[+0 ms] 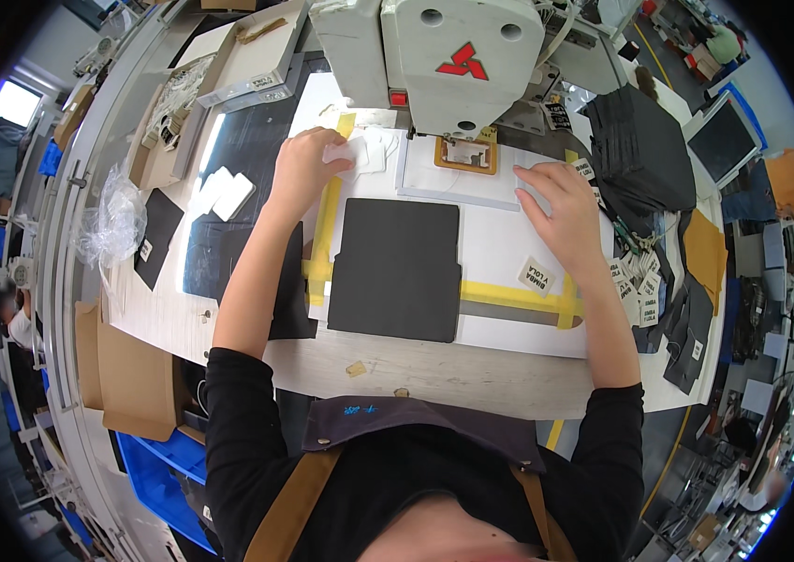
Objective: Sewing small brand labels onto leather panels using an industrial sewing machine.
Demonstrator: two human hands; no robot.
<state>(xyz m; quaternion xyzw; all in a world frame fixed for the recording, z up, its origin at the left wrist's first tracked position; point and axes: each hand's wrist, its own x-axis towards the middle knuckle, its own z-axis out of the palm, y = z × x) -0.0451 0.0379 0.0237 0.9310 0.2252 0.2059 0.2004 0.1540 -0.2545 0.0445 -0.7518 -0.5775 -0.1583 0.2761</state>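
A: What do we find, beginning at the left?

B: We find a clear plastic bag (111,220), then white cards (233,197) lying on a dark glossy sheet (261,136). Next is our left hand (306,167) — thumb and fingers set narrow at the edge of the small white pieces (371,152). We cannot tell whether one is gripped.

A: What occupies the center?

B: We have a black panel (395,270) lying flat between our forearms. Beyond it, below the machine head (463,98), an amber frame (465,156) rests on a pale plate (425,178).

A: And to the right?

B: Our right hand (561,208) is at the right end of the plate — thumb and forefinger spread wide. We cannot tell whether the fingertips touch it. Nearer to us lies a white label (536,275); farther right, we note a black stack (636,155) and a pile of labels (639,281).
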